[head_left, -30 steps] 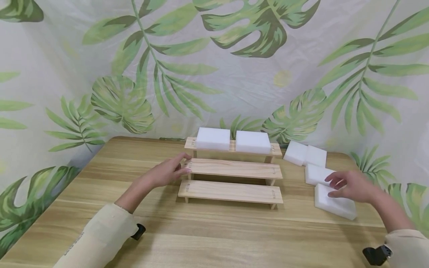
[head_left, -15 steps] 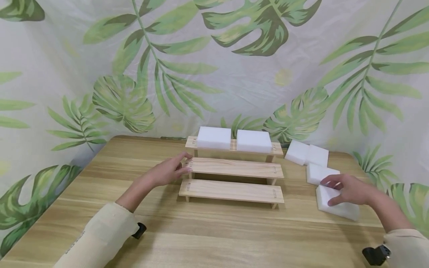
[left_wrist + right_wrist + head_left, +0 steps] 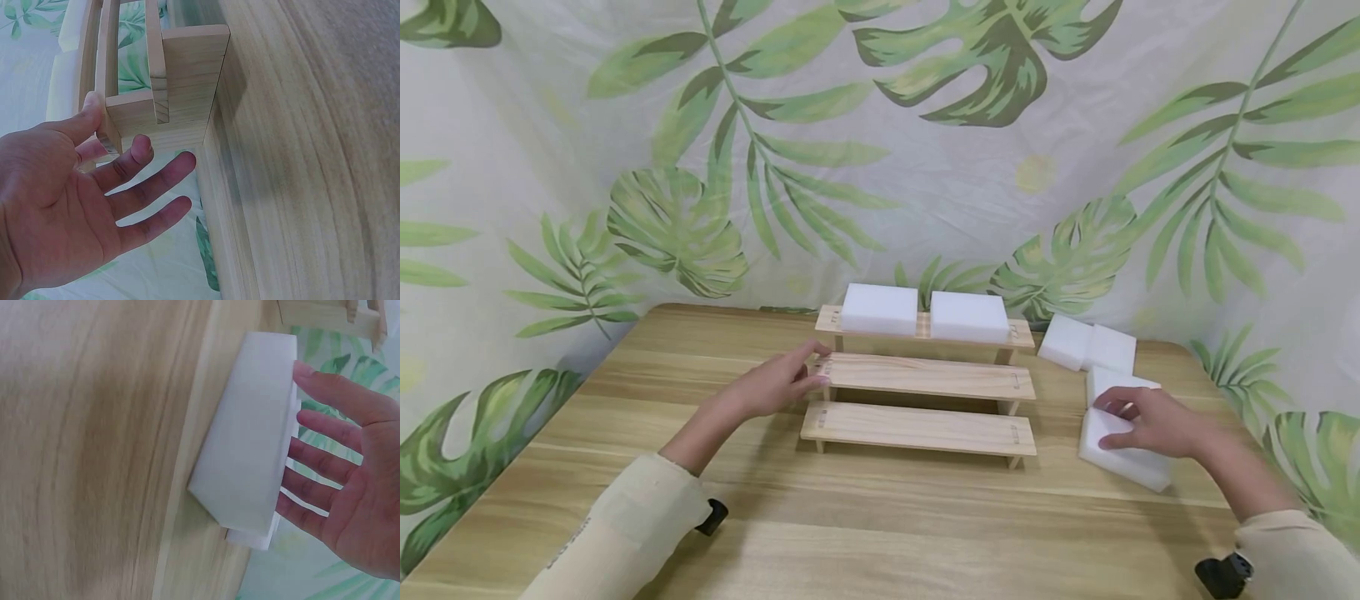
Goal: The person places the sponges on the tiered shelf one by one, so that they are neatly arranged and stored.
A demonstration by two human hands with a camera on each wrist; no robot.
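Observation:
A three-tier wooden display stand [image 3: 925, 375] stands mid-table, with two white foam blocks [image 3: 880, 308] side by side on its top tier. My left hand [image 3: 771, 385] holds the left end of the middle tier between thumb and index finger; the left wrist view shows the other fingers [image 3: 165, 175] spread off the wood. To the right of the stand, my right hand [image 3: 1157, 421] rests on the nearest foam block [image 3: 1123, 454]. Seen from the right wrist, its fairly straight fingers [image 3: 322, 456] reach the block's upper face, their tips partly hidden behind its edge.
Behind the touched block lie more foam blocks: one [image 3: 1108, 382] right behind it and two [image 3: 1086, 342] side by side near the table's back edge. A leaf-print curtain [image 3: 955, 200] hangs behind the wooden table [image 3: 850, 533].
My right hand has come down onto the nearest foam block and dragged it left across the table, up against the block behind. The left hand keeps its place on the stand.

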